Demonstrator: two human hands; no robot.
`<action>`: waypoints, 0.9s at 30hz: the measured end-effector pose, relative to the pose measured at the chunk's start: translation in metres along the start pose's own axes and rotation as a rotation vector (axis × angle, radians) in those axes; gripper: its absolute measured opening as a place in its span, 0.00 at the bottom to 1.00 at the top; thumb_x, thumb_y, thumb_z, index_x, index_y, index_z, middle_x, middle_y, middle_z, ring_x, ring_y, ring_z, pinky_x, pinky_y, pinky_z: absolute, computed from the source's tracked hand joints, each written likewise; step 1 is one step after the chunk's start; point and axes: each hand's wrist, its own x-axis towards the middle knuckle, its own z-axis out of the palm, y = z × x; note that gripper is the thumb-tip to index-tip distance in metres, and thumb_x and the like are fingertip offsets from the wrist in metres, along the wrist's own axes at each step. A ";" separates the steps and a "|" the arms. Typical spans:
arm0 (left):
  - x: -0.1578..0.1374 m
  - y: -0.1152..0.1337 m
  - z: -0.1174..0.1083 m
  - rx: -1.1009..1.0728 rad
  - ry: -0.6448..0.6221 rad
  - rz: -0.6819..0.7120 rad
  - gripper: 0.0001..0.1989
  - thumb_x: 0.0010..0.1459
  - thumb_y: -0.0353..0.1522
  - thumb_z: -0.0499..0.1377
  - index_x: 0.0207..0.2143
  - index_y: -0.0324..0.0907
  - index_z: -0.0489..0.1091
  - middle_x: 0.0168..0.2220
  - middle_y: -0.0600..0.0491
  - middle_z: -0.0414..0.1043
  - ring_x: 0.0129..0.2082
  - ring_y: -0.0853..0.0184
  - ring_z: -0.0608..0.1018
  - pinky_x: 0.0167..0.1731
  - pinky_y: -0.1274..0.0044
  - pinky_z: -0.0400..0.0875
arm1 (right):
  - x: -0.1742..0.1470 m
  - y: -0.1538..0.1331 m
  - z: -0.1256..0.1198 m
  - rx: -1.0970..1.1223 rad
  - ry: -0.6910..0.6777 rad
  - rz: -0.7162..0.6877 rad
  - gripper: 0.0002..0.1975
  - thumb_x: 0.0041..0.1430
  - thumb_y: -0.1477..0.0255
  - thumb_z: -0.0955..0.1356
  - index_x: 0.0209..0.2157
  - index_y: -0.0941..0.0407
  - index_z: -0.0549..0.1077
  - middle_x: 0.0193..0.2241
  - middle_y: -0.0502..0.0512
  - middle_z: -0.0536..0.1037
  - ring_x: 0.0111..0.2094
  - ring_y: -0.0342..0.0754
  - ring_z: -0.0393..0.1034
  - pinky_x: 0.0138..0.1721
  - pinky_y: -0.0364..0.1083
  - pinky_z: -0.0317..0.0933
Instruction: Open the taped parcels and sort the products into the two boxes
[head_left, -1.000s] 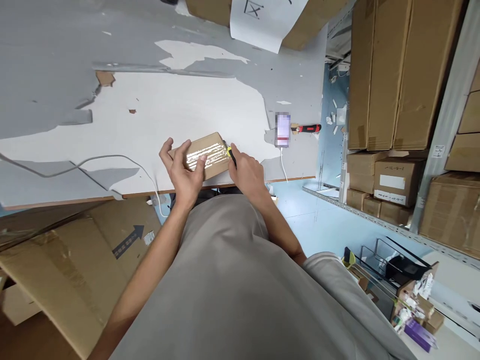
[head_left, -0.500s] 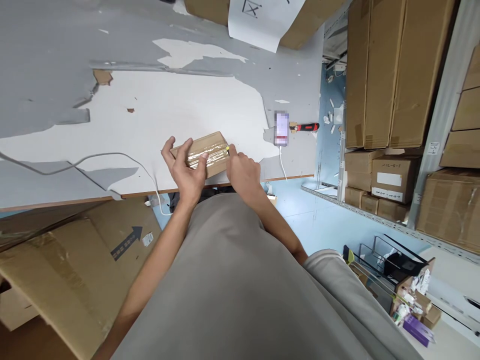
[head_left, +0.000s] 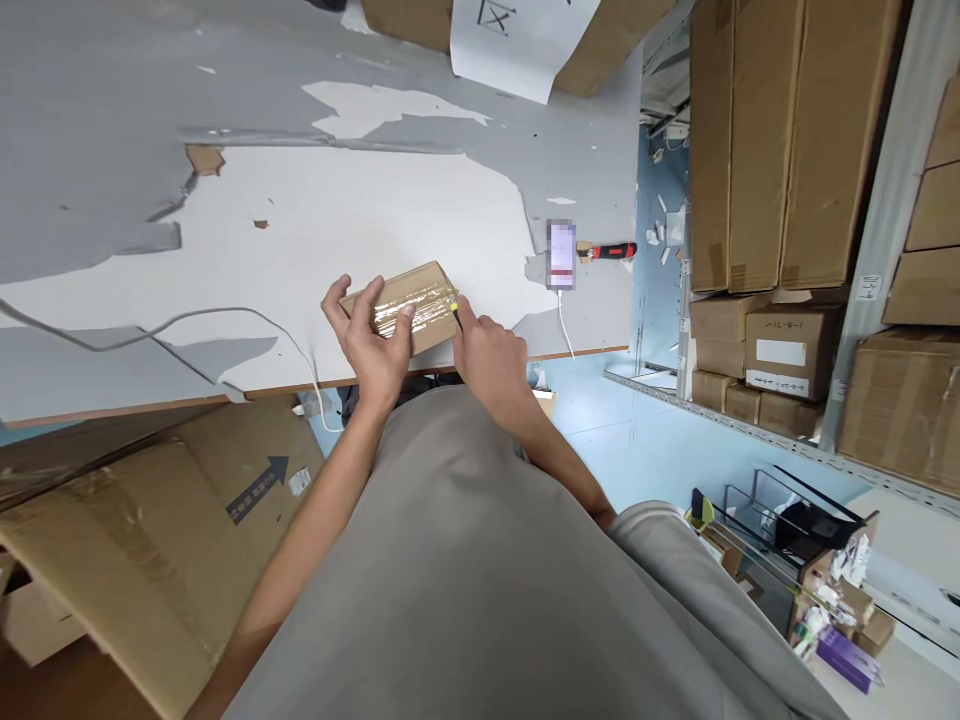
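My left hand (head_left: 376,345) grips a small cardboard box (head_left: 420,290), with the thumb on its near side and the fingers over its left end and top. Shiny clear tape runs along the upper face of the box, which is held tilted at the table's front edge. At the box's right end, my right hand (head_left: 491,360) is closed around a small yellow-and-black utility knife (head_left: 455,313). Only its front part shows, close to the taped edge; the rest is hidden in the fist. Whether the blade touches the tape is too small to tell.
On the worn grey-and-white table (head_left: 337,220) lie a phone (head_left: 561,255) on a white cable and a red-and-black handled tool (head_left: 615,251). A large carton (head_left: 150,540) stands at lower left. Shelves of cardboard boxes (head_left: 780,150) fill the right side.
My right hand and the utility knife have shifted slightly down and right along the box's end, and more of the knife shows. My left hand keeps its hold on the box.
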 end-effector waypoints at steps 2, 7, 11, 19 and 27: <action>0.000 -0.003 0.000 -0.003 0.005 0.016 0.34 0.71 0.57 0.68 0.68 0.46 0.77 0.78 0.37 0.58 0.81 0.41 0.64 0.80 0.53 0.62 | 0.011 -0.004 0.006 0.000 0.017 -0.013 0.36 0.86 0.74 0.59 0.88 0.53 0.48 0.55 0.67 0.87 0.54 0.60 0.87 0.56 0.55 0.79; -0.001 -0.008 0.002 -0.024 0.002 0.016 0.34 0.71 0.56 0.70 0.69 0.47 0.77 0.78 0.38 0.58 0.82 0.41 0.64 0.81 0.53 0.62 | 0.020 -0.008 0.021 -0.012 0.035 0.016 0.38 0.86 0.73 0.60 0.89 0.54 0.45 0.56 0.70 0.85 0.53 0.59 0.87 0.55 0.55 0.80; -0.001 -0.009 0.003 -0.045 0.011 0.012 0.33 0.70 0.54 0.71 0.68 0.47 0.78 0.78 0.38 0.58 0.82 0.40 0.64 0.81 0.52 0.62 | 0.008 -0.003 0.024 -0.033 0.016 0.036 0.39 0.86 0.69 0.63 0.89 0.53 0.45 0.56 0.71 0.85 0.51 0.61 0.87 0.52 0.55 0.81; -0.001 -0.007 0.003 -0.045 0.012 0.015 0.32 0.71 0.54 0.70 0.69 0.47 0.77 0.77 0.38 0.59 0.81 0.41 0.65 0.81 0.51 0.63 | 0.010 -0.002 0.023 -0.037 0.037 0.027 0.40 0.86 0.69 0.63 0.89 0.51 0.44 0.55 0.70 0.85 0.51 0.61 0.87 0.52 0.55 0.81; -0.001 -0.009 0.004 -0.020 0.015 0.009 0.31 0.72 0.52 0.70 0.70 0.48 0.77 0.78 0.38 0.59 0.82 0.42 0.65 0.81 0.51 0.63 | 0.017 -0.003 0.020 -0.062 0.038 0.018 0.40 0.87 0.73 0.60 0.90 0.52 0.39 0.56 0.69 0.85 0.53 0.60 0.87 0.54 0.55 0.80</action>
